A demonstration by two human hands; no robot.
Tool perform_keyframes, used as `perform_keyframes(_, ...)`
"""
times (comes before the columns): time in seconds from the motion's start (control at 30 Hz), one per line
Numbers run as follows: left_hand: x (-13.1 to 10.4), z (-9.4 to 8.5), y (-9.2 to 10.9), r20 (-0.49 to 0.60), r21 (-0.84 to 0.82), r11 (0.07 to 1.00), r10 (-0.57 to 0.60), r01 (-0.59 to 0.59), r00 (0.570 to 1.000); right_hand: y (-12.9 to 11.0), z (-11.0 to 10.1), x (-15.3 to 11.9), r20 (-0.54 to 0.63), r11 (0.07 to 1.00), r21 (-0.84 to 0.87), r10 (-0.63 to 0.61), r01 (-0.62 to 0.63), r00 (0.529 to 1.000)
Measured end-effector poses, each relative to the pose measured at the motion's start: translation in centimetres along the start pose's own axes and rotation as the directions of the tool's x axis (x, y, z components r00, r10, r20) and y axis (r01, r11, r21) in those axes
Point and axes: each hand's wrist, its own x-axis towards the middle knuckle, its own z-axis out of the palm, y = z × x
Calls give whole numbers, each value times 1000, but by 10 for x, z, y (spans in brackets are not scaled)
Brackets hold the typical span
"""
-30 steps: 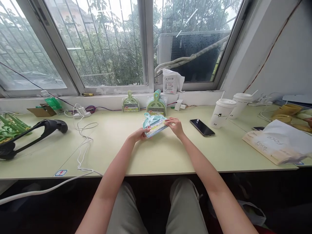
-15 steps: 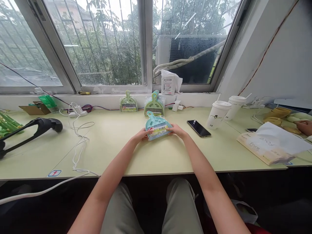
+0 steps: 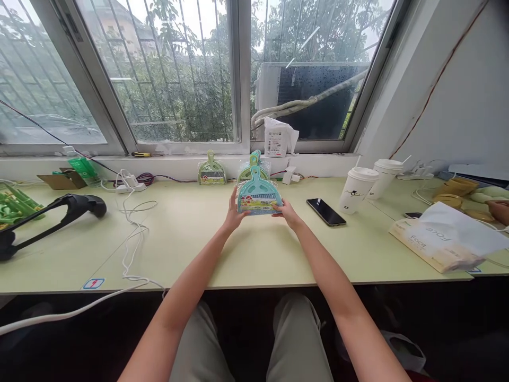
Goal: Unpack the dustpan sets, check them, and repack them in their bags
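Note:
A blue dustpan set (image 3: 259, 192) in clear plastic wrap stands upright between my two hands, its handle pointing up. My left hand (image 3: 235, 213) grips its left lower edge, and my right hand (image 3: 287, 212) holds the right lower edge. Right behind it, partly hidden, are several green wrapped dustpan sets (image 3: 254, 158) in a row. One more green dustpan set (image 3: 211, 171) leans near the wall to their left.
On the desk (image 3: 191, 228), a phone (image 3: 326, 211), two white cups (image 3: 357, 191) and a tissue pack (image 3: 429, 241) lie right. White cables (image 3: 133, 233) and a black frame (image 3: 59, 215) are left. A person's hand (image 3: 499, 209) shows far right.
The blue dustpan set has been lifted and turned from a tilted, low position to upright, nearer the green ones. My left hand has moved up along its side.

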Motion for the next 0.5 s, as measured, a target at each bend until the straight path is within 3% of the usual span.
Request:
perform_keyframes(0.1,2,-3,-5,-135,172,981,115,-91,984,-1,-1,-1,31,1000,-13,-12,13,999)
perform_keyframes(0.2,6,-8,-15,-268,169,982,132,-88,954,-1,1,-2,76,998,-36,-48,51,996)
perform_keyframes(0.27,11,-14,-20,-262,111,993,67,-39,963,0,4,-2,99,993,-66,-89,95,991)
perform_keyframes(0.37,18,-26,-24,-165,145,989,13,12,986,4,8,0,71,959,-167,-220,229,973)
perform_keyframes(0.5,22,-36,-24,-190,282,956,134,-76,973,14,13,3,-14,848,-438,-340,299,940)
